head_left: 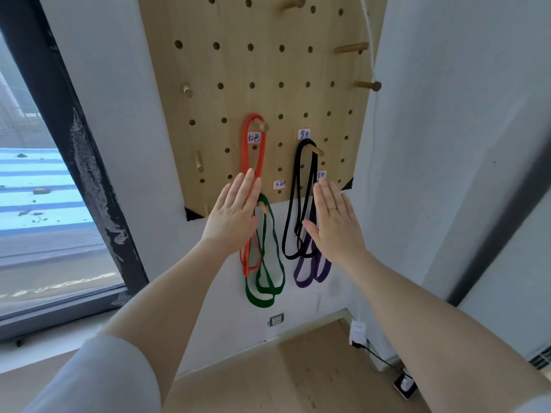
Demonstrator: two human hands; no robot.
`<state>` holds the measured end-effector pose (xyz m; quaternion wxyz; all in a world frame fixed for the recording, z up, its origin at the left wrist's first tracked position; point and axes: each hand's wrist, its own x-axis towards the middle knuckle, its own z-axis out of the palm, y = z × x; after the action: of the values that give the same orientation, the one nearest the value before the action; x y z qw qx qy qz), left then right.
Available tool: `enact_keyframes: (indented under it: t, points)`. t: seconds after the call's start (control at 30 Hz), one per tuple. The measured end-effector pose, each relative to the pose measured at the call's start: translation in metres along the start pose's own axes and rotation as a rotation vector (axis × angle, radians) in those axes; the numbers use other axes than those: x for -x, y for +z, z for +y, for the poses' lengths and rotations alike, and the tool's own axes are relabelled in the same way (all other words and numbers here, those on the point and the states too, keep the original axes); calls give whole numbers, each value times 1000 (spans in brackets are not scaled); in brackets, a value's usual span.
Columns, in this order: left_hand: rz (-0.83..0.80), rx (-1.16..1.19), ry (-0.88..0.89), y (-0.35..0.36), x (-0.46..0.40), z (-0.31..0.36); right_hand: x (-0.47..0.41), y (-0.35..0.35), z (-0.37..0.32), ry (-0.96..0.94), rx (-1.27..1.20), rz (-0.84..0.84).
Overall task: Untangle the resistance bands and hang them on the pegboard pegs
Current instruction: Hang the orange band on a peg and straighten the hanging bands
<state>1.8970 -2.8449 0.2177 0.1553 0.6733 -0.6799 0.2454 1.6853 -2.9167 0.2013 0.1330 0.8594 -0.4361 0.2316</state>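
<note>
A wooden pegboard [259,73] hangs on the white wall. From its pegs hang a red band [252,144], a black band [298,180], a green band [269,281] and a purple band [310,272]. Each hangs as a loose doubled loop under a small handwritten label. My left hand [234,216] is flat and open in front of the red and green bands, covering part of both. My right hand [335,222] is flat and open in front of the purple band's upper part, beside the black band. Neither hand holds anything.
Bare wooden pegs [351,48] stick out higher on the board. A dark-framed window [68,144] is at the left. Low on the wall sit a socket [276,319] and a white plug [357,332] with a black cable across the wooden floor.
</note>
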Motion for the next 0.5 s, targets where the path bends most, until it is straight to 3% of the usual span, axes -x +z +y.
enact_keyframes:
  t: [0.13,0.37,0.5]
  points:
    - [-13,97,-17,5,0,1,-4,6,-3,0,-92,-75]
    - [-181,377,-272,43,-3,-14,-37,48,-39,-120,-284,-235]
    - [-249,481,-425,74,-23,-37,-68,86,-52,-82,-365,-289]
